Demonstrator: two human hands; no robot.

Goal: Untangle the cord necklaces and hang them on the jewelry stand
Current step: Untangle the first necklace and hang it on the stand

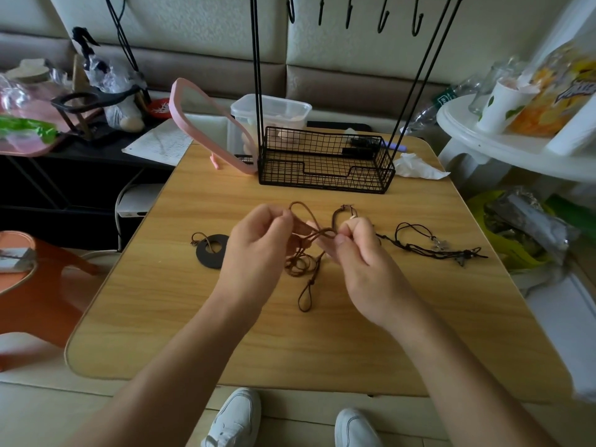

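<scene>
A tangle of brown cord necklaces (301,262) hangs between my hands above the middle of the wooden table (225,333). My left hand (254,253) pinches a loop of the brown cord at its upper left. My right hand (361,256) pinches the same cord at its upper right. A black ring pendant (210,250) on a brown cord lies left of my left hand. Black cord necklaces (429,245) with small charms lie tangled to the right. The black jewelry stand (325,162), with a wire basket base and hooks (383,14) overhead, stands at the table's far side.
A pink-framed mirror (206,117) leans left of the stand, with a clear plastic box (274,111) behind it. A crumpled tissue (416,167) lies right of the basket. A white side table (516,146) with cups and snack bags is at right, an orange stool (42,285) at left.
</scene>
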